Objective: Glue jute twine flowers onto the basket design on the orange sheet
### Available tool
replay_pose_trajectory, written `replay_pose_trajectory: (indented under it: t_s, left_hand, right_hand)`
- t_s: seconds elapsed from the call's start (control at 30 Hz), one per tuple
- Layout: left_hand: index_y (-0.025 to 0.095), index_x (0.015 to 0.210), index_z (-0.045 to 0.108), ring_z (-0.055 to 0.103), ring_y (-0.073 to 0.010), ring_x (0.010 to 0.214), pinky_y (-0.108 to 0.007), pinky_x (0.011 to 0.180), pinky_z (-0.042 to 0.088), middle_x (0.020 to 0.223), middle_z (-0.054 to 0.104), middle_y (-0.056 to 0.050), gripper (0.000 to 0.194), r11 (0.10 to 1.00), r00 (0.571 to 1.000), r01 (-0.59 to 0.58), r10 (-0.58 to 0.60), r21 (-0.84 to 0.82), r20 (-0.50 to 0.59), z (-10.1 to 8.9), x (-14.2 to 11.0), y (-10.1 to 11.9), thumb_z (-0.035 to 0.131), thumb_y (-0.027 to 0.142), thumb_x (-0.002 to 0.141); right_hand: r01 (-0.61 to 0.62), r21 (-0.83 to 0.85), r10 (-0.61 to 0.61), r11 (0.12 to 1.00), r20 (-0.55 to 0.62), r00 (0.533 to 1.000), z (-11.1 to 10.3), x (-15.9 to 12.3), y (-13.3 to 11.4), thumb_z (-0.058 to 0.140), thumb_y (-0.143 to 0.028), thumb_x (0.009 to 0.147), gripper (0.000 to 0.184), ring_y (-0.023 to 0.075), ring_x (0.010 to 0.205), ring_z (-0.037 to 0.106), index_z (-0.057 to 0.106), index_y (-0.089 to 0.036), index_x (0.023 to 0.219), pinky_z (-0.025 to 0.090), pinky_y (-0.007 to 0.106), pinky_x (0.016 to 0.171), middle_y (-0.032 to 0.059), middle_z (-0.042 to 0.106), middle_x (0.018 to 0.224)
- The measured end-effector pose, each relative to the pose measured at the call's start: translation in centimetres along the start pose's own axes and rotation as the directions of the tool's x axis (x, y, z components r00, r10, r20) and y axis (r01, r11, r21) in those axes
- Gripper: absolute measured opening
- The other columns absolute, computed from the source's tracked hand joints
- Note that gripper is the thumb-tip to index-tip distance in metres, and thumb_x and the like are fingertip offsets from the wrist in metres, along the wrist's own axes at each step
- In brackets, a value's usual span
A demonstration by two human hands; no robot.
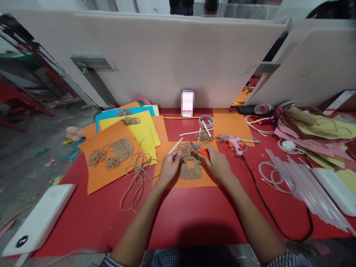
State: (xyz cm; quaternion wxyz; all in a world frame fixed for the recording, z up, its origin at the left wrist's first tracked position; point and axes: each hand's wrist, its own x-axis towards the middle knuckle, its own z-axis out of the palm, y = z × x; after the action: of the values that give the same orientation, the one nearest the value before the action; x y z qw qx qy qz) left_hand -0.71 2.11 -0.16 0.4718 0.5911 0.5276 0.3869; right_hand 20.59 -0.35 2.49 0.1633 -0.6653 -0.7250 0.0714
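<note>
Red surface (pixel 94 218), its far edge backed by a pale upright panel (pixel 167 55) with a metal bracket (pixel 91 63); a second panel (pixel 308 70) stands toward the far right corner. Beyond the left edge: grey floor (pixel 16 170), scattered scraps.

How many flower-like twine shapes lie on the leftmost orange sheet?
2: one twine flower near the left edge of the orange sheet, and a smaller flower to its right, below the twine oval. None looks hidden.
</note>
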Motion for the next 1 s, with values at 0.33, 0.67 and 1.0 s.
replay_pose_trajectory:
  t_s: [0.33,0.67,1.0]
  left_hand:
    - [0.018,0.076,0.064,0.051,-0.0164,0.063,-0.025,0.061,0.032,0.065,0.059,0.000,0.032,0.970,0.993,-0.102,0.112,0.221,-0.034,0.3,-0.3,0.3,0.048,0.040,0.094]
    - [0.018,0.083,0.068,0.059,-0.0180,0.059,-0.026,0.063,0.038,0.059,0.063,-0.001,0.038,0.970,0.996,-0.072,0.080,0.231,-0.029,0.5,-0.6,0.5,0.042,0.041,0.098]
    - [0.019,0.081,0.063,0.061,-0.0171,0.058,-0.026,0.064,0.040,0.058,0.064,0.000,0.038,0.973,0.996,-0.083,0.084,0.215,0.004,0.3,-0.5,0.2,0.037,0.040,0.099]
  right_hand:
    - [0.189,0.014,-0.186,0.982,-0.118,0.975,-0.3,-0.9,-0.9,0.048,-0.049,0.096,0.032,0.0206,0.073,0.061,0.063,-0.020,0.098,0.030,0.029,0.063,0.0066,0.070,0.083]
    - [0.139,-0.069,-0.151,0.988,-0.236,0.960,0.7,-0.9,-1.3,0.047,-0.054,0.097,0.041,0.0192,0.067,0.058,0.067,-0.019,0.091,0.027,0.029,0.061,0.0078,0.067,0.074]
    - [0.212,-0.025,-0.213,0.977,-0.205,0.955,0.6,-0.6,-0.6,0.048,-0.053,0.097,0.041,0.0174,0.067,0.058,0.069,-0.018,0.092,0.027,0.028,0.061,0.0074,0.070,0.076]
